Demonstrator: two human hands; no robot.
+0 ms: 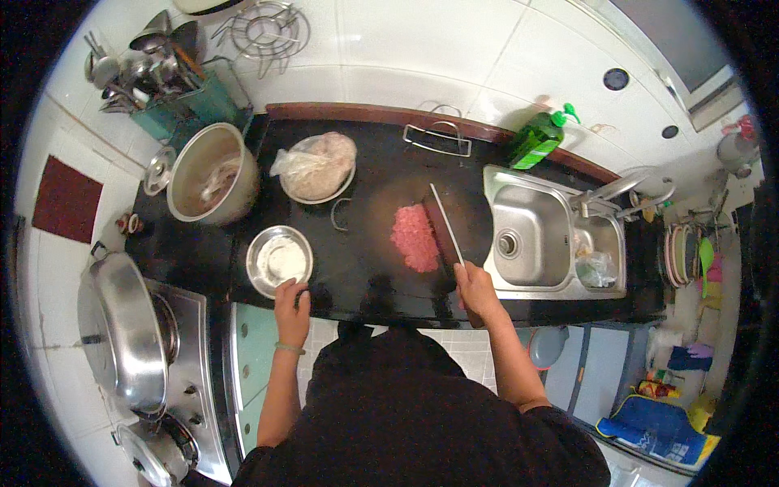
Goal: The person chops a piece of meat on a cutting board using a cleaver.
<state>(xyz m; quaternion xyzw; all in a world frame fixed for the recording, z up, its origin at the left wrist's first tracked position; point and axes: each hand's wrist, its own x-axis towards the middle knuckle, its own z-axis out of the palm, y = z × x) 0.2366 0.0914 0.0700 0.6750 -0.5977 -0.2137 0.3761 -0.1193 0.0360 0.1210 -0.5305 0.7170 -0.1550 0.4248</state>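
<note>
My right hand point(476, 291) grips the handle of a cleaver point(447, 226). Its blade stands on edge along the right side of a flattened heap of pink minced meat point(415, 237). Under the meat is a dark, brown-worn cutting surface point(380, 268); its outline blends into the black counter. A metal loop handle point(334, 214) lies left of the meat. My left hand point(293, 309) has its fingers over the near rim of a small steel bowl point(254, 274). White matter, too blurred to name, covers the bowl's bottom.
Behind the small bowl stand a bowl holding a plastic bag point(319, 164) and a deep pot point(248, 182). A steel double sink point(530, 204) adjoins on the right, with a green soap bottle point(538, 140) behind. Large lidded pots point(125, 332) occupy the stove at left.
</note>
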